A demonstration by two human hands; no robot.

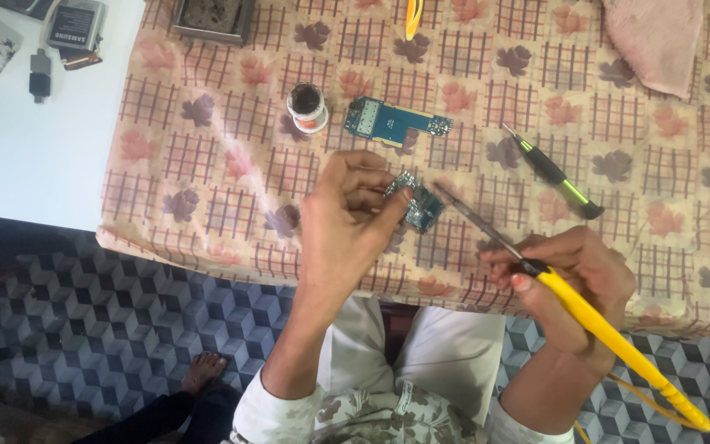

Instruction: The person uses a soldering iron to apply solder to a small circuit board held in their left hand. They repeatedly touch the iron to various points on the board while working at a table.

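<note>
The small circuit board [417,202] is sitting near the middle of the view, above the patterned tablecloth [207,164], and the left hand [353,215] is pinching it at its left edge between the thumb and the curled fingers. The board is tilted, with its component side turned up to the camera.

At about 4 o'clock from this board, the right hand [573,275] is gripping a soldering iron with a yellow handle [610,337]; the fingers are closed around the front of the handle like around a pen. The metal shaft is pointing to about 10 o'clock, and its tip is lying just beside the right edge of the small board. I cannot tell if the tip is touching it. The yellow handle is running down to 5 o'clock, toward the lower right corner.

At 12 o'clock from the held board, a larger blue circuit board [394,121] is lying flat on the cloth. At about 10 o'clock a small round tin [306,105] is standing, open, with dark content. At 3 o'clock a screwdriver with a black and green handle [554,171] is lying diagonally. Farther at 1 o'clock, in the upper right corner, a pink cloth [659,37] is resting. At the upper left, on the white table [34,156], a phone battery [75,25] is lying.
</note>
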